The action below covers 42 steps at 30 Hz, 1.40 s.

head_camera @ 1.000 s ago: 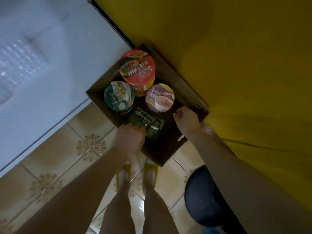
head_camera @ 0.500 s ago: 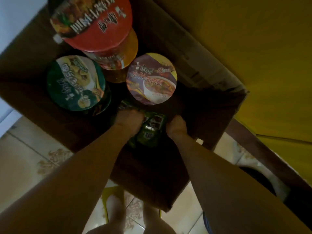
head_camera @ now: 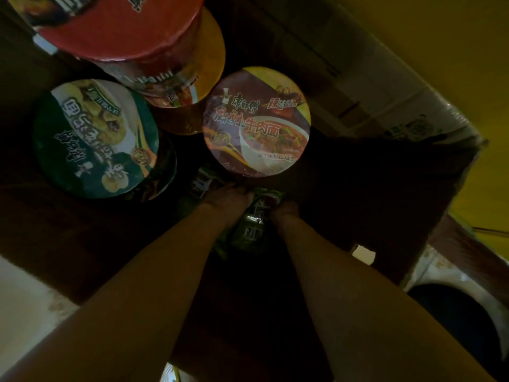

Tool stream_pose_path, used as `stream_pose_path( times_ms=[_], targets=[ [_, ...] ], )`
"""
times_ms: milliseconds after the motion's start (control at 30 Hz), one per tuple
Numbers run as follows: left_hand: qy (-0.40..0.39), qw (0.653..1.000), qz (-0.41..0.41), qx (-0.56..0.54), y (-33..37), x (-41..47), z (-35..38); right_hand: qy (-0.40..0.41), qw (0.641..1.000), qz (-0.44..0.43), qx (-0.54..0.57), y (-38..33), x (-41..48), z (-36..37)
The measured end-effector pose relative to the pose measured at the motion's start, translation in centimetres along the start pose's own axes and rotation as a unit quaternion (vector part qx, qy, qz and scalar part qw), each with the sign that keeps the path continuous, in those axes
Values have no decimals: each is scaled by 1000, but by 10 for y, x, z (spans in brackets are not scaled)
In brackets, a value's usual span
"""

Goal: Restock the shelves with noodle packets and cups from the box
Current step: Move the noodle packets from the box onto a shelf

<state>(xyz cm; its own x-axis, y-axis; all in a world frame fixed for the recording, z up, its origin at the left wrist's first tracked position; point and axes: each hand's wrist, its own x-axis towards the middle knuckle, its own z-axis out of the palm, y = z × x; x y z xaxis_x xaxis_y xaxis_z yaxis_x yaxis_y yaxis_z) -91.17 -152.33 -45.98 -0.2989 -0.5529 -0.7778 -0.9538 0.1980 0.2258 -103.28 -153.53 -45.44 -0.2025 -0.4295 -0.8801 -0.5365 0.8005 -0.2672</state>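
Note:
An open brown cardboard box [head_camera: 385,86] fills the view. Inside stand three noodle cups: a red-lidded one [head_camera: 124,28] at the top, a green-lidded one [head_camera: 96,139] at the left and a purple-lidded one [head_camera: 256,122] in the middle. Green noodle packets [head_camera: 253,221] lie deep in the dark bottom of the box. My left hand [head_camera: 228,199] and my right hand [head_camera: 285,210] reach down on either side of the packets and hold them; the fingers are lost in shadow.
A yellow surface [head_camera: 440,37] runs along the right side of the box. Patterned floor tiles [head_camera: 30,299] show at the lower left, and a dark round object [head_camera: 457,321] sits at the lower right. A yellow sandal [head_camera: 170,373] peeks out at the bottom edge.
My view has dropped much closer into the box. Both hands have gone from the box's near edge down to the green packets and closed in on them.

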Motion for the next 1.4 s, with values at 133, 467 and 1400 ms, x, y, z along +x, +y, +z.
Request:
stream_pose_path(
  times_ms=[133, 467, 1400],
  targets=[
    [26, 1000, -16, -5, 2, -11, -8, 38, 998, 38, -30, 6, 8, 5],
    [28, 998, -53, 24, 11, -85, -44, 15, 997, -1, -76, -4, -53, -12],
    [270, 954, -61, -119, 62, -376, -180, 69, 922, -305, -229, -97, -363, -138]
  ],
)
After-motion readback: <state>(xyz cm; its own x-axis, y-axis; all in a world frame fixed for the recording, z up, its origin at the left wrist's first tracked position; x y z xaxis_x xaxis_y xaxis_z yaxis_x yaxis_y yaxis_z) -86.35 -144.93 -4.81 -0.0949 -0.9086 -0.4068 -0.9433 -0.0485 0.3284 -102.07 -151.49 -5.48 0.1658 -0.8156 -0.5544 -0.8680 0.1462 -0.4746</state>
